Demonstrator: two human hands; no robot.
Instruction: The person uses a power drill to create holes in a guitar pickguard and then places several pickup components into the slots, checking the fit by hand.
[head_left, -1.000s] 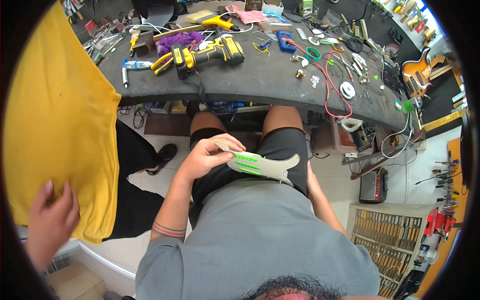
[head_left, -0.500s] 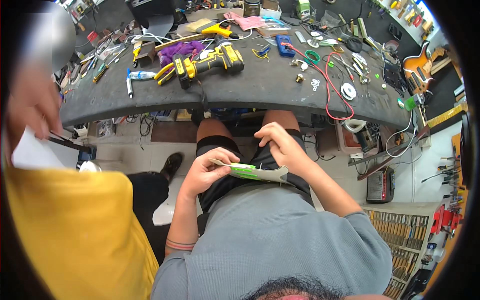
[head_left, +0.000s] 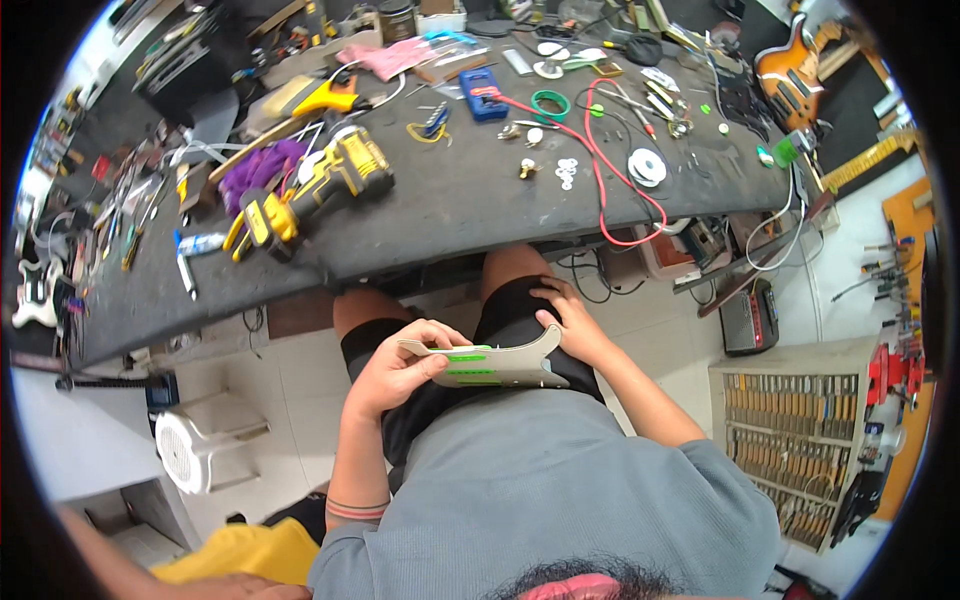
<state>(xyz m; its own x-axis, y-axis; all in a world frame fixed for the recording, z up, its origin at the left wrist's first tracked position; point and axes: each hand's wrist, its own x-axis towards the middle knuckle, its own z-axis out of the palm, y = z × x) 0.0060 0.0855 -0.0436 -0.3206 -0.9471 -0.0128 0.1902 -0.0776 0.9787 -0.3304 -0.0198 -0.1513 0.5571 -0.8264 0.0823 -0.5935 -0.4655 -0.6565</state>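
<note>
My left hand (head_left: 402, 368) pinches a pale guitar pickguard (head_left: 508, 364) by its left end, thumb on the near face and fingers behind. Thin and tilted up over my lap, it has bright green pickups (head_left: 470, 366) set in it and a curved horn at its right end. My right hand (head_left: 572, 322) lies on my right thigh just beyond that horn, empty, with its fingers apart. The far face of the pickguard is hidden from me.
Across the front runs a dark workbench (head_left: 430, 215) bearing a yellow cordless drill (head_left: 310, 190), a blue multimeter (head_left: 483, 94) and a red cable (head_left: 602, 185). A white stool (head_left: 186, 452) stands left. Another person's yellow shirt (head_left: 245, 552) shows lower left; a tool rack (head_left: 785, 430) stands right.
My right hand has gone from above the pickguard down to my thigh. The person in yellow has moved back toward the lower left. My view has swung, shifting the bench leftward.
</note>
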